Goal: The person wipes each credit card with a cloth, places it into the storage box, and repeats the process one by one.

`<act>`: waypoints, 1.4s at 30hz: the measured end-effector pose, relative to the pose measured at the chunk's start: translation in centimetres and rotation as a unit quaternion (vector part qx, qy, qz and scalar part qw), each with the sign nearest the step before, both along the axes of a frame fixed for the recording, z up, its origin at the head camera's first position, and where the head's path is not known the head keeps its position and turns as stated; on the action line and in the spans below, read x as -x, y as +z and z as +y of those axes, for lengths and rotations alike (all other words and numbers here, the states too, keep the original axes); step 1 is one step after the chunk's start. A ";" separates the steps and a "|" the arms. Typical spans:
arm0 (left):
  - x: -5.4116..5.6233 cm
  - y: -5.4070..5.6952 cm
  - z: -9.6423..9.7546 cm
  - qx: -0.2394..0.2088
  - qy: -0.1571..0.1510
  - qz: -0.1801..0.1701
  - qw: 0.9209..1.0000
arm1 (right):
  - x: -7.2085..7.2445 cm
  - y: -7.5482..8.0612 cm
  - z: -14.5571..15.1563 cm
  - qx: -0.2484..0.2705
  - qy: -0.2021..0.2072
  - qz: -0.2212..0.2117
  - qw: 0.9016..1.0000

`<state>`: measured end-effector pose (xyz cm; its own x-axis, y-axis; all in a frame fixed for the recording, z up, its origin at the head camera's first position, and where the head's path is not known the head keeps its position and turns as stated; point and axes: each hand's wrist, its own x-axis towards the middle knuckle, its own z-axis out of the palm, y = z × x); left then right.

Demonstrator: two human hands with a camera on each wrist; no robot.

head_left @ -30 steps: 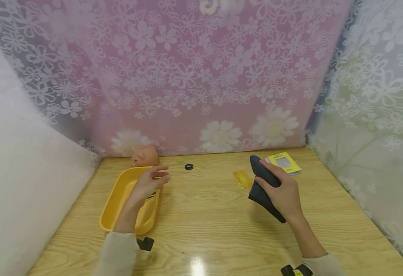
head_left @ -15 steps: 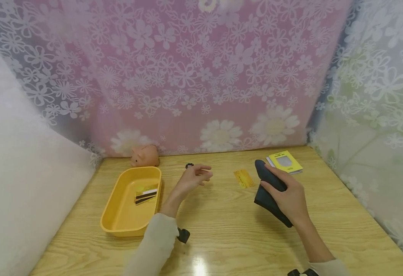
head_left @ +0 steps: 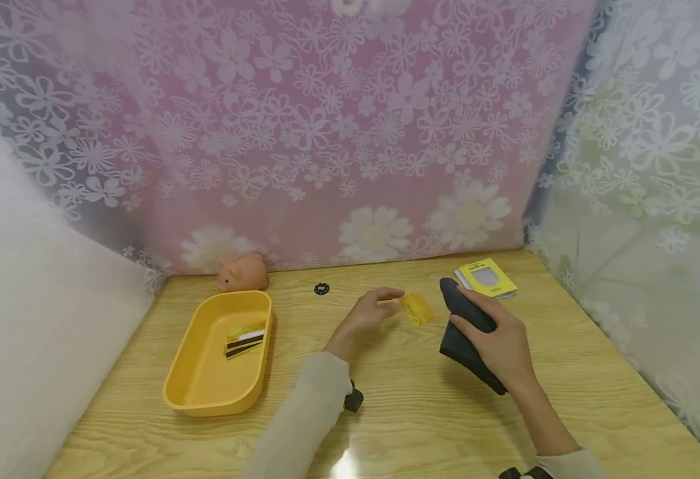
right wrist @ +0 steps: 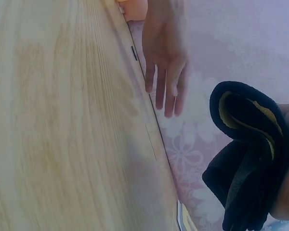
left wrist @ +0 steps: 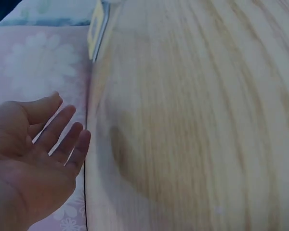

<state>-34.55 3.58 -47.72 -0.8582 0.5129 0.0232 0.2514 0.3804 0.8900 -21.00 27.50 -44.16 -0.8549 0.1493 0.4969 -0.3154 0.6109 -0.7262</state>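
My right hand [head_left: 502, 342] grips a folded dark navy fabric piece [head_left: 470, 319], pinching it between thumb and fingers above the right half of the table. In the right wrist view the dark fabric [right wrist: 250, 159] shows thick folds with a yellowish layer inside. My left hand [head_left: 369, 311] holds nothing and reaches rightward over the table. Its fingertips come close to a small yellow card [head_left: 417, 309] lying flat. Seen from the left wrist, the left hand [left wrist: 33, 159] has extended, slightly bent fingers, apart from the wooden surface.
A yellow tray [head_left: 206, 386] at the left holds several yellow cards with black stripes [head_left: 245, 342]. Behind it sits an orange piggy bank [head_left: 243, 273]. A black poker chip [head_left: 322, 289] lies at the back. A yellow-covered booklet [head_left: 486, 277] lies back right. Floral cloth hangs behind the table.
My left hand has moved right, from over the tray past the poker chip to beside the yellow card. My right hand still holds the dark fabric, shifted only slightly.
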 end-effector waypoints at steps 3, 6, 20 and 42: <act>0.0 -0.5 1.0 0.035 -0.019 0.010 0.999 | 0.0 0.0 0.0 -0.003 -0.002 0.000 1.000; -0.1 -0.8 1.7 0.087 -0.015 0.034 0.996 | 0.0 0.1 -0.1 -0.002 0.002 0.000 1.000; -0.5 -0.5 0.5 0.092 0.021 0.044 0.995 | -0.1 0.3 0.4 -0.002 -0.003 0.006 1.000; 2.1 -2.2 2.7 0.156 -0.014 0.140 0.978 | -0.4 -0.1 0.4 -0.003 0.007 0.002 1.000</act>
